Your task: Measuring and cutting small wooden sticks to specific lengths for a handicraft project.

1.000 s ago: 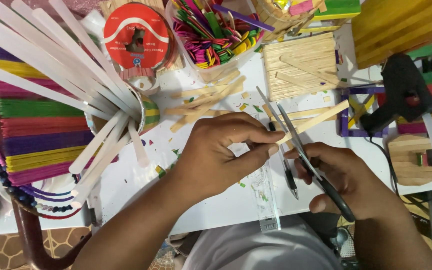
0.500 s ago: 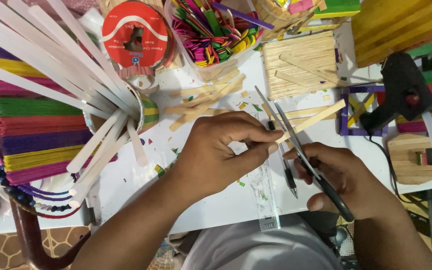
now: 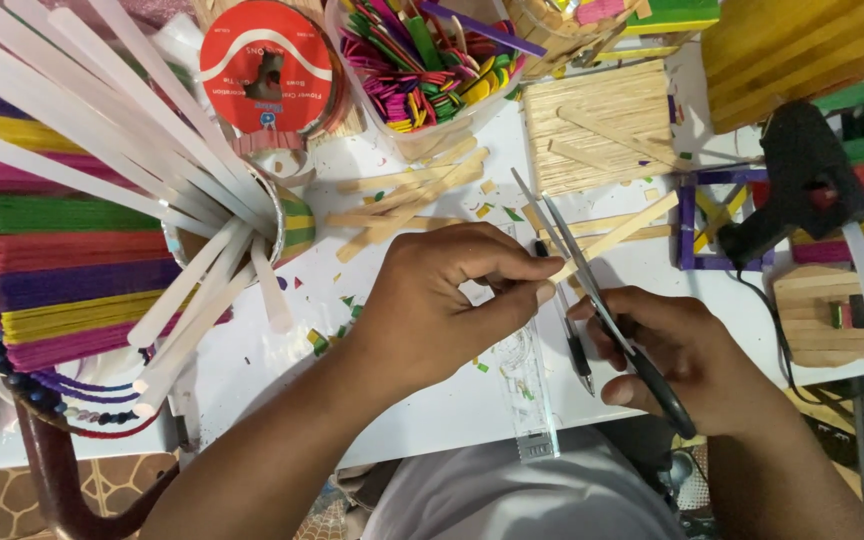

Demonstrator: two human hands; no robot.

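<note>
The wooden stick (image 3: pixel 614 236) lies slanted just above the white bench (image 3: pixel 432 400), its near end pinched between the thumb and fingers of the left hand (image 3: pixel 442 310). The grip of this hand is narrow and closed on the stick. The right hand (image 3: pixel 687 355) holds the scissors (image 3: pixel 602 310) by their black handles, so its grip is closed around them. The blades are open in a thin V, and the stick passes between them, close to the left fingertips. A black pen (image 3: pixel 564 322) lies on the bench under the scissors, and a clear ruler (image 3: pixel 524 385) lies below the left hand. More plain sticks (image 3: pixel 407 200) are scattered further away. A cup of white strips (image 3: pixel 92 120) stands on the left, a tub of coloured sticks (image 3: pixel 422 55) at the top, and a black glue gun (image 3: pixel 802 180) on the right.
</note>
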